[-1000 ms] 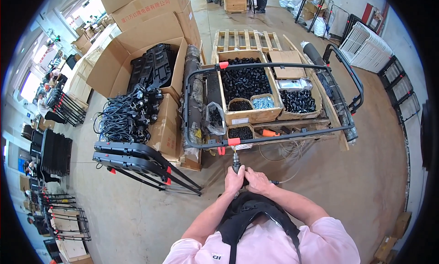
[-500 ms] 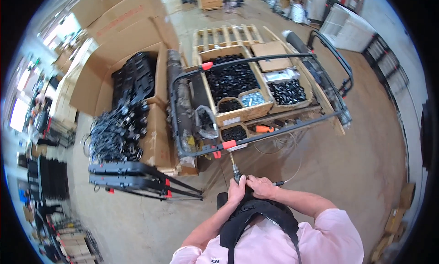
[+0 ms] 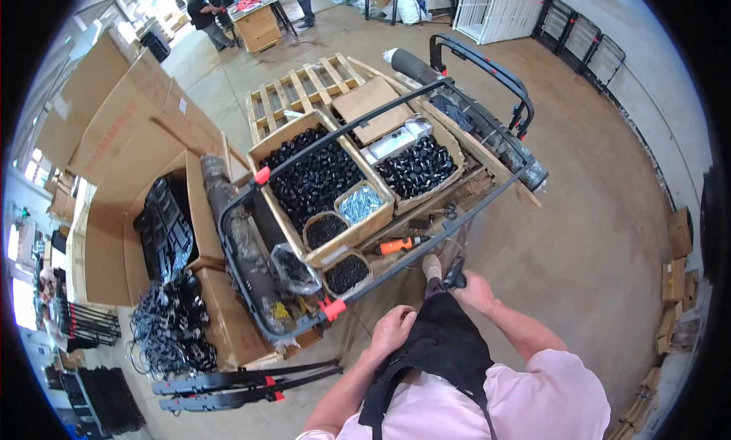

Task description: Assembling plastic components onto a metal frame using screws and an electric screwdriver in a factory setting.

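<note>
My right hand [image 3: 477, 292] is wrapped round the grip of a black power screwdriver [image 3: 455, 275], held out to the right near my shoe. My left hand [image 3: 392, 329] is in front of my black apron [image 3: 442, 337] with its fingers curled in; what it holds, if anything, is hidden. Beyond both hands lies a large black tubular frame [image 3: 480, 205] with red clips [image 3: 332, 308], resting over the parts boxes. The nearest small tub [image 3: 368, 278] holds little black parts. An orange-handled tool [image 3: 401, 245] lies just behind the frame's near bar.
Cartons of black plastic caps [image 3: 417, 166] and a tub of silvery fasteners [image 3: 360, 204] stand beneath the frame. At left are a tall cardboard box [image 3: 114, 249], bundled black parts [image 3: 171, 326] and folded black frames [image 3: 221, 389]. A person [image 3: 204, 17] works far off.
Both hands were together on the screwdriver, by the frame's near bar; now only my right hand has it, farther right. My left hand has let go. The view has turned, tilting the scene.
</note>
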Action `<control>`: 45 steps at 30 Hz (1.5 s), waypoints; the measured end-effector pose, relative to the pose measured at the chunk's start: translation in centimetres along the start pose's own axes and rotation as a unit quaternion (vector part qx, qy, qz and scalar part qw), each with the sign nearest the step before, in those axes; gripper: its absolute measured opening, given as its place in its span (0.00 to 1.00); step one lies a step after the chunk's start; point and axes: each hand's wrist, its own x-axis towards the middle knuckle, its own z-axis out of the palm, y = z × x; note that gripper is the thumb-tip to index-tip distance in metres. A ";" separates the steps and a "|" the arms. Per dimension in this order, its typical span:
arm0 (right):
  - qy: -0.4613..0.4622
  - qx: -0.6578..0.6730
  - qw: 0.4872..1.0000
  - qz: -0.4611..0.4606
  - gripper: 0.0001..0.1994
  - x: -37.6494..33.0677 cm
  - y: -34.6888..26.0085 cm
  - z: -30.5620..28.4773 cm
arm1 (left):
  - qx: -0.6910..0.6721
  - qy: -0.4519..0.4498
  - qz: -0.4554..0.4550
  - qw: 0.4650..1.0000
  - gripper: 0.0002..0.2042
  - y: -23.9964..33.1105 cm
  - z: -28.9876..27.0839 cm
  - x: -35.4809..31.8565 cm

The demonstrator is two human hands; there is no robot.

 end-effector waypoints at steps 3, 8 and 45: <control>0.087 0.046 0.994 0.053 0.24 6.1 2.8 -2.8 | -0.035 0.026 0.018 0.999 0.15 4.8 -1.9 4.1; 0.084 0.020 0.992 0.093 0.31 18.3 8.6 -6.7 | 0.010 0.106 0.108 0.988 0.11 11.2 -3.5 15.6; -0.219 -0.391 0.860 -0.244 0.10 41.7 -6.4 -6.5 | 0.019 0.150 0.007 0.988 0.17 13.7 -9.8 43.4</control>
